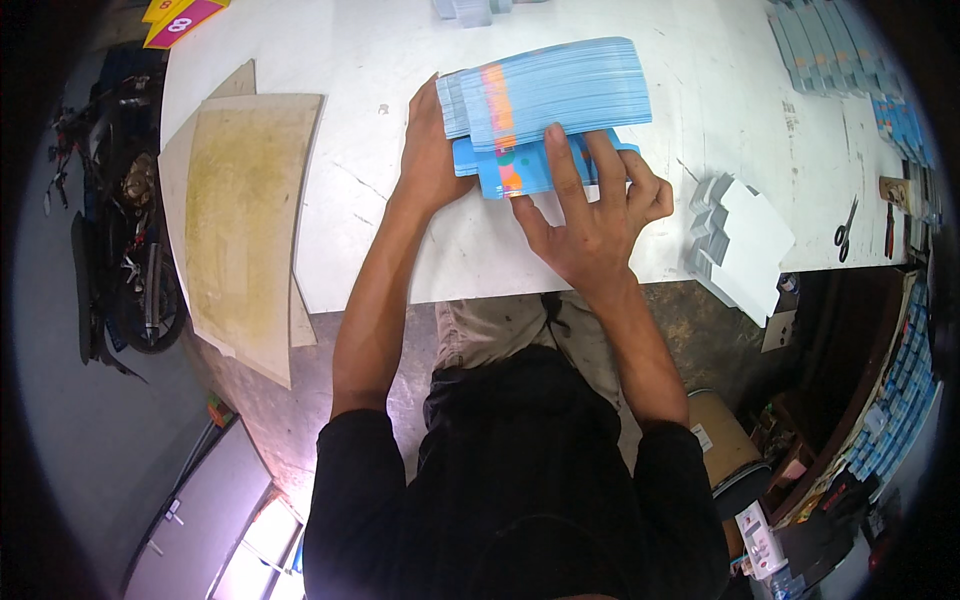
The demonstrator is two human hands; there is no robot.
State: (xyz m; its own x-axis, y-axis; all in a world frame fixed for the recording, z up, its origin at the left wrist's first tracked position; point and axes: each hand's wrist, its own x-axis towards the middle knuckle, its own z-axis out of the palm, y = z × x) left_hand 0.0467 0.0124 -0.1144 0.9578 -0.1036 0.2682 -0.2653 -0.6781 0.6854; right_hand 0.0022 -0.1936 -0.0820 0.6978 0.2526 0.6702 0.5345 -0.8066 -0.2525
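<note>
A thick stack of blue printed flat cartons (560, 90), with an orange band near its left end, stands on the white table in front of me. At its near side shows a blue carton face (530, 172) with coloured spots. My left hand (428, 165) grips the stack's left end, its fingers mostly hidden behind it. Spread over the near side, my right hand (595, 235) has its index fingertip against the stacked edges. Its thumb is by the lower edge of the blue face, and the other fingers are bent and apart.
Brown boards (245, 220) lie on the left, overhanging the white table (360, 230). A pile of white-grey cut card (745, 240) juts past the near edge at right. Scissors (846, 230) lie farther right. More stacks (825, 45) stand at the far right corner.
</note>
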